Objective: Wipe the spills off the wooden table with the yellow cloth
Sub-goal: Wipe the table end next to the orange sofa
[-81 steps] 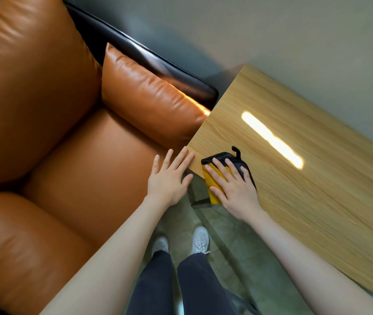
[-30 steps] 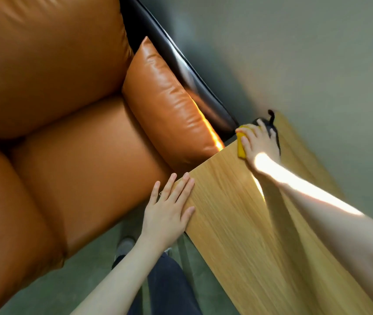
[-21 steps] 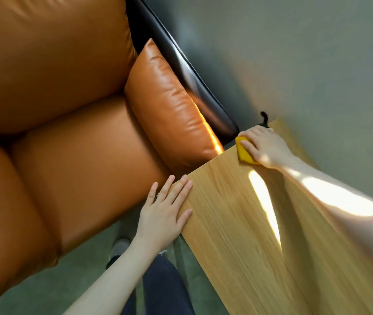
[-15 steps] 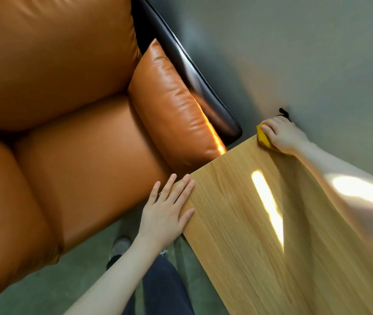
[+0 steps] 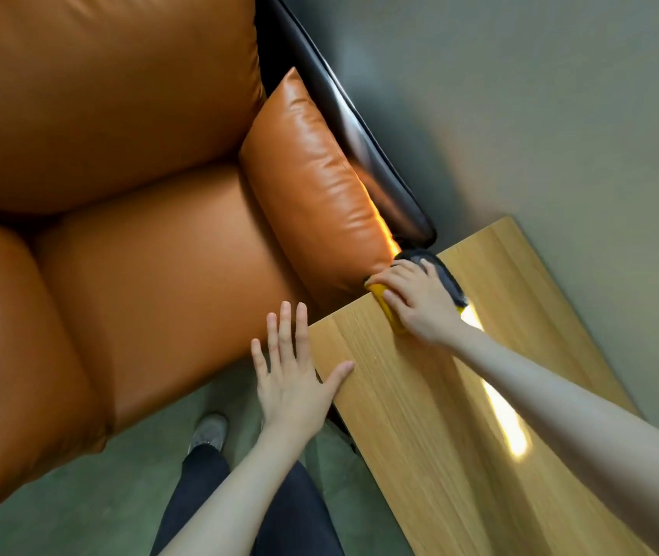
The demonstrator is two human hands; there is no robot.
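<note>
The yellow cloth (image 5: 389, 311), which has a dark trim, lies on the wooden table (image 5: 440, 415) at its edge beside the sofa cushion. My right hand (image 5: 420, 305) presses down on the cloth with its fingers laid over it, and most of the cloth is hidden underneath. My left hand (image 5: 291, 379) is spread flat at the table's near corner, with the thumb touching the tabletop and the fingers over the sofa seat. I see no spill on the wood, only a bright strip of reflected light.
An orange leather sofa (image 5: 139, 254) with a loose cushion (image 5: 315, 194) and a dark armrest (image 5: 380, 170) stands against the table's left edge. A grey wall (image 5: 560, 114) runs behind the table. My legs and one shoe (image 5: 207, 431) stand on the green floor below.
My right hand has slid the cloth from the table's far corner by the wall along the edge to the sofa cushion. My left hand stays at the near corner, its fingers spread wider.
</note>
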